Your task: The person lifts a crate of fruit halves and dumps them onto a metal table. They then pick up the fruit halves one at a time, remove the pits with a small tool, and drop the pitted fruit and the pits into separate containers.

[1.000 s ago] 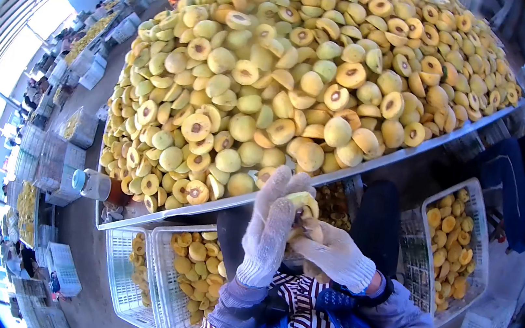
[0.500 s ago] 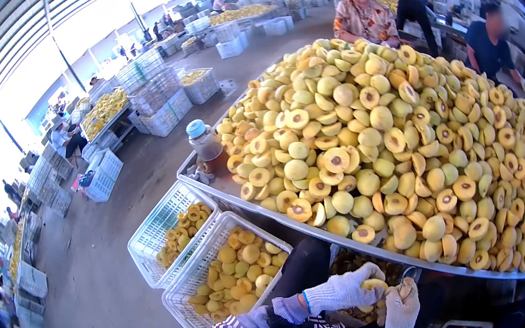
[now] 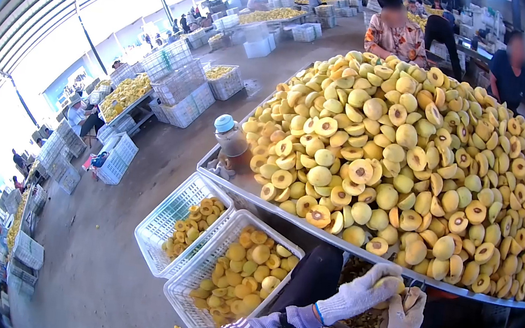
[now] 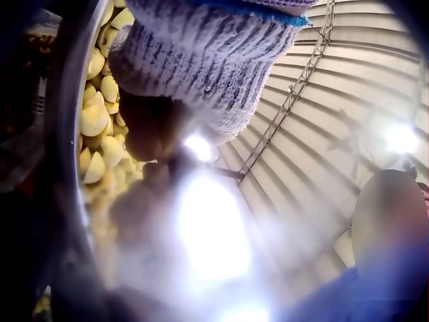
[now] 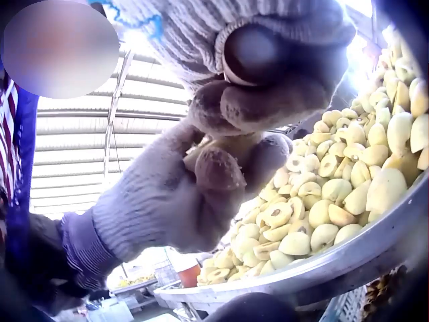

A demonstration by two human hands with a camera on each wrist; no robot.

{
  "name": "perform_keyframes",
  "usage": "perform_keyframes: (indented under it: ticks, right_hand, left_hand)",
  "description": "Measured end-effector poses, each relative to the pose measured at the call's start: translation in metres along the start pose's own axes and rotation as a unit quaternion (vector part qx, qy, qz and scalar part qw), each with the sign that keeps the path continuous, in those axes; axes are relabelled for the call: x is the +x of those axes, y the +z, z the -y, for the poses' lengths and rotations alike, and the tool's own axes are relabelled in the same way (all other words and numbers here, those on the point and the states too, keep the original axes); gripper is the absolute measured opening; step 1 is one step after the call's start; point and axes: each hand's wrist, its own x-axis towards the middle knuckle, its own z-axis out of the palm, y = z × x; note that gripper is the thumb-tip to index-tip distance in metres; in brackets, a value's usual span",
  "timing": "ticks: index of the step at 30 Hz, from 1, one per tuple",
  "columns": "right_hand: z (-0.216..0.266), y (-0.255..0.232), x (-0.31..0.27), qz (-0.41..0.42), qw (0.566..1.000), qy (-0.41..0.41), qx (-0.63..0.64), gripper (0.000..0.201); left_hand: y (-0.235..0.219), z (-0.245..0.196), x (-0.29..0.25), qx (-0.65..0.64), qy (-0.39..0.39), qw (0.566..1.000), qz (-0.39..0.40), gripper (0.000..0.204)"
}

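Note:
In the head view my gloved left hand (image 3: 358,295) holds a yellow peach half (image 3: 391,285) in curled fingers, just off the near edge of the heaped table. Close against it is my gloved right hand (image 3: 402,325), fingers bent round a small tool whose thin metal loop shows above them. The right wrist view shows the tool's round handle end (image 5: 253,55) sticking out of the glove, with the left hand (image 5: 181,184) below, pinching the fruit. The tool's working end is hidden between the hands. Glare covers much of the left wrist view.
A big pile of peach halves (image 3: 366,170) fills the metal-rimmed table (image 3: 332,239). Two white crates of fruit, one nearer (image 3: 177,284) and one behind (image 3: 154,233), stand left of my legs. A blue-lidded jar (image 3: 230,137) sits at the table corner. Two people work across the pile.
The head view has swung up and left, so the hands now appear lower right and more of the hall shows. The hands stay together at the peach half throughout.

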Motion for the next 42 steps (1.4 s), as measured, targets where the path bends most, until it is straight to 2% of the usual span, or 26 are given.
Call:
perform_keyframes:
  ticks: [1,2,4,7,10,13,16,19,22,23,26,29,30,32,33,34,35,36,37,39,40,41,42]
  right_hand:
    - [0.001,-0.003,0.001,-0.003,0.999,-0.013,-0.044,0.022]
    - [-0.004,-0.003,0.002,-0.008,0.998,-0.022,-0.066,0.022]
    - [-0.018,-0.004,0.004,-0.016,0.993,-0.042,-0.11,0.023]
    - [-0.017,0.0,0.008,-0.026,0.998,-0.003,-0.057,0.021]
    - [-0.007,0.0,0.005,-0.016,1.0,-0.008,0.004,0.018]
    - [-0.014,-0.003,0.01,0.026,0.997,0.007,0.07,0.015]
    - [-0.019,0.005,0.01,0.047,0.97,0.137,0.195,0.013]
    - [-0.02,0.01,0.007,0.066,0.976,0.096,0.182,0.011]
    - [-0.016,-0.002,0.01,0.04,0.986,0.1,0.124,0.01]
    - [-0.01,-0.002,0.011,0.045,0.98,0.114,0.154,0.011]
    - [-0.005,0.004,0.008,0.01,0.996,0.05,0.079,0.012]
    - [-0.029,0.02,0.003,-0.01,0.959,0.093,0.269,0.013]
    - [-0.028,0.02,0.002,-0.008,0.972,0.062,0.225,0.012]
    - [-0.016,0.018,0.003,-0.005,0.99,-0.002,0.138,0.012]
    - [-0.005,0.013,0.001,0.049,0.988,0.056,0.132,0.012]
    - [0.011,0.008,-0.002,0.103,0.98,0.112,0.126,0.011]
    - [0.01,0.007,-0.004,0.15,0.966,0.155,0.145,0.011]
    - [0.01,0.007,-0.006,0.195,0.947,0.2,0.159,0.013]
    - [0.015,0.007,-0.009,0.175,0.945,0.208,0.182,0.01]
    - [0.022,0.005,-0.012,0.15,0.944,0.211,0.203,0.009]
    - [0.022,0.002,-0.008,0.148,0.947,0.206,0.2,0.011]
    - [0.023,0.001,-0.005,0.145,0.949,0.198,0.198,0.012]
    - [0.025,0.003,-0.005,0.157,0.945,0.194,0.214,0.014]
  left_hand:
    - [0.007,0.007,-0.002,0.087,0.05,0.995,-0.014,0.038]
    - [0.01,0.004,-0.002,0.033,0.01,0.999,-0.01,0.042]
    - [0.019,-0.018,-0.01,0.176,0.029,0.982,-0.063,0.045]
    - [0.033,-0.009,-0.007,0.31,0.108,0.935,-0.135,0.046]
    - [0.034,-0.006,-0.005,0.337,0.159,0.916,-0.147,0.044]
    - [0.033,-0.012,-0.002,0.368,0.164,0.907,-0.122,0.045]
    - [0.033,-0.007,0.0,0.357,0.146,0.916,-0.113,0.044]
    - [0.027,-0.004,0.004,0.186,0.023,0.976,-0.108,0.044]
    - [0.025,-0.005,-0.002,0.183,0.099,0.969,-0.134,0.044]
    - [0.028,-0.008,-0.004,0.203,0.1,0.965,-0.133,0.044]
    - [0.031,-0.001,-0.004,0.241,0.125,0.952,-0.142,0.043]
    - [0.034,-0.002,-0.002,0.342,0.167,0.912,-0.155,0.043]
    - [0.034,-0.004,-0.003,0.374,0.177,0.898,-0.152,0.043]
    - [0.033,-0.001,-0.001,0.3,0.122,0.936,-0.136,0.044]
    - [0.031,0.002,-0.001,0.262,0.092,0.952,-0.128,0.045]
    - [0.026,0.016,0.008,0.127,0.047,0.984,-0.114,0.045]
    - [0.018,0.04,0.023,-0.01,0.004,0.995,-0.1,0.045]
    - [0.01,0.043,0.03,-0.147,-0.037,0.985,-0.082,0.046]
    - [0.005,0.048,0.032,-0.236,-0.041,0.968,-0.067,0.047]
    - [-0.006,0.051,0.029,-0.236,0.028,0.969,-0.067,0.045]
    - [-0.01,0.036,0.022,-0.237,0.058,0.967,-0.067,0.044]
    - [-0.01,0.018,0.017,-0.289,-0.001,0.952,-0.098,0.041]
    - [-0.012,0.02,0.017,-0.323,0.016,0.941,-0.094,0.042]
